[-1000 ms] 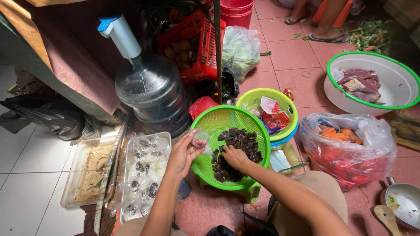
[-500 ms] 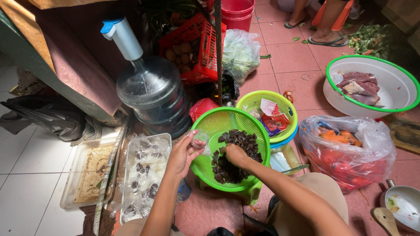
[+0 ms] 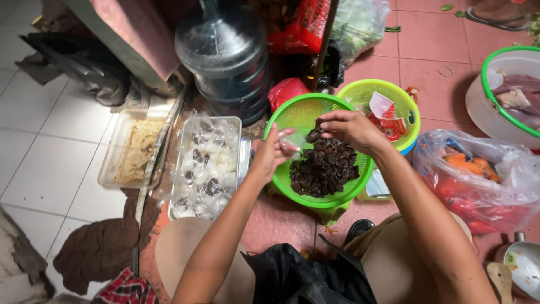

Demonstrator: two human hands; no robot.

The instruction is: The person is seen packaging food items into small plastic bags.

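Since the earlier frame the right hand [image 3: 350,127] has lifted off the dark heap toward the far rim of the basket, and the view has closed in on the work. Largest here is the big clear water jug [image 3: 224,53], standing at the top beside a pinkish slab. To the right lies a clear plastic bag [image 3: 478,177] holding orange and red produce, and above it a white basin with a green rim [image 3: 509,93] holds pale meat. At the centre sits the bright green strainer basket [image 3: 298,115], resting on the red tiled floor [image 3: 427,62], with a heap of dark dried mushrooms [image 3: 324,167] piled in its near half. Just behind it, touching its rim, is a smaller yellow-green strainer [image 3: 402,104] holding small packets. Left of the basket stands a clear tray of small wrapped packets [image 3: 207,163], and further left a clear box [image 3: 135,149] with tan contents. The right hand hovers over the far part of the heap, fingers curled down and bunched together around a few dark pieces. The left hand [image 3: 269,155] is at the basket's left rim, its fingertips pinching a small clear plastic bag [image 3: 291,144] held beside the mushrooms.
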